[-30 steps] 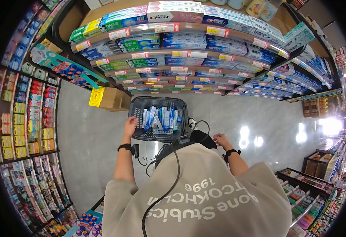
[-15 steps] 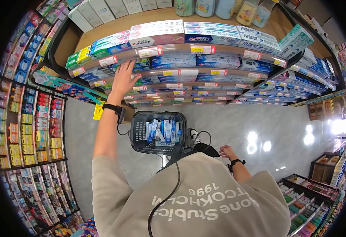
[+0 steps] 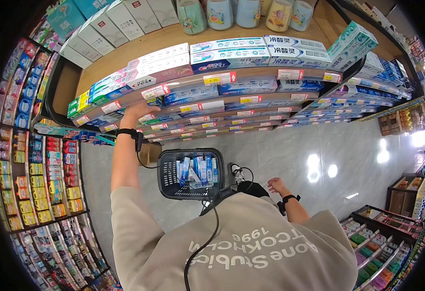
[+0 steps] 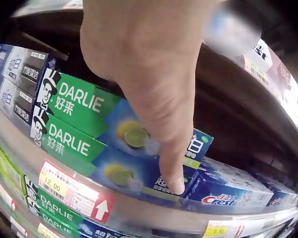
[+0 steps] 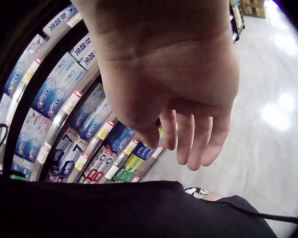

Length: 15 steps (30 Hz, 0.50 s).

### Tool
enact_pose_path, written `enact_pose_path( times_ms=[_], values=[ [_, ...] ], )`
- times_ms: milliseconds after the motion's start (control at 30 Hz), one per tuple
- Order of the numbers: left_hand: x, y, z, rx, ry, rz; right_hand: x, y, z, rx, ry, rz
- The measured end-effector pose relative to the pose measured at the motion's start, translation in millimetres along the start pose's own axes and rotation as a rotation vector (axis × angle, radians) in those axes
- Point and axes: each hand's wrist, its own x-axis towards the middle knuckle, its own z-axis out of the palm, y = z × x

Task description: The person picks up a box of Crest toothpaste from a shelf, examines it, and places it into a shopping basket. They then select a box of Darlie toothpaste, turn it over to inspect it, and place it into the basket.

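The left hand [image 3: 137, 112] reaches into the second shelf tier. In the left wrist view, the left hand [image 4: 154, 94] has its thumb against the front right end of two stacked green and blue DARLIE boxes [image 4: 77, 134]; its other fingers are hidden behind, so its grip cannot be made out. A Crest box [image 4: 228, 186] lies just right of the stack. The right hand [image 3: 276, 185] hangs beside the body, and in the right wrist view the right hand [image 5: 174, 94] has loosely bent fingers and holds nothing.
A dark basket [image 3: 166, 186] with several toothpaste boxes [image 3: 203, 169] stands on the floor below the shelf. Price-tagged shelf edges [image 3: 217, 78] run across the front. A carton [image 3: 149, 154] sits left of the basket. Cables hang by the body.
The left hand rose from beside the basket to the shelf and moved further in among the boxes. The view shifted toward the shelf. The right hand still hangs at the side.
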Motion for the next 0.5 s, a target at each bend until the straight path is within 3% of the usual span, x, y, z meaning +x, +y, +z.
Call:
enact_pose_path(
  times_ms=[67, 167, 267, 367, 500],
  values=[
    [3, -3, 5, -0.031, -0.031, 0.004, 3, 0, -6, 0.010, -0.008, -0.001],
    [8, 2, -10, -0.155, -0.340, -0.102, 7, -1, -11, 0.003, -0.008, 0.038],
    [-2, 6, -15, -0.345, -0.259, -0.038, 15, -3, -15, -0.043, -0.023, 0.054],
    [0, 13, -19, -0.370, -0.328, -0.158, 22, -11, -20, -0.044, -0.050, 0.060],
    [4, 3, -4, -0.378, -0.274, -0.082, 30, -28, -20, -0.083, -0.053, 0.032]
  ],
)
